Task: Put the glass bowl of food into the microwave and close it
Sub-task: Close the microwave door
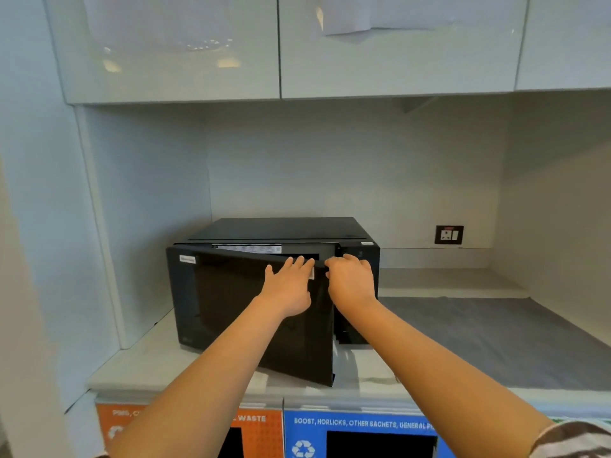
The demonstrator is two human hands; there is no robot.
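Observation:
A black microwave stands on the pale counter against the back wall. Its dark glass door is hinged on the left and hangs partly ajar, its free edge swung toward me. My left hand lies flat on the door's upper right part, fingers spread. My right hand curls over the door's top right corner, next to the control panel. The glass bowl of food is not visible; the door hides the cavity.
A grey mat covers the counter to the right of the microwave. A wall socket sits behind it. Glossy white cabinets hang overhead. Orange and blue waste-bin labels front the counter below.

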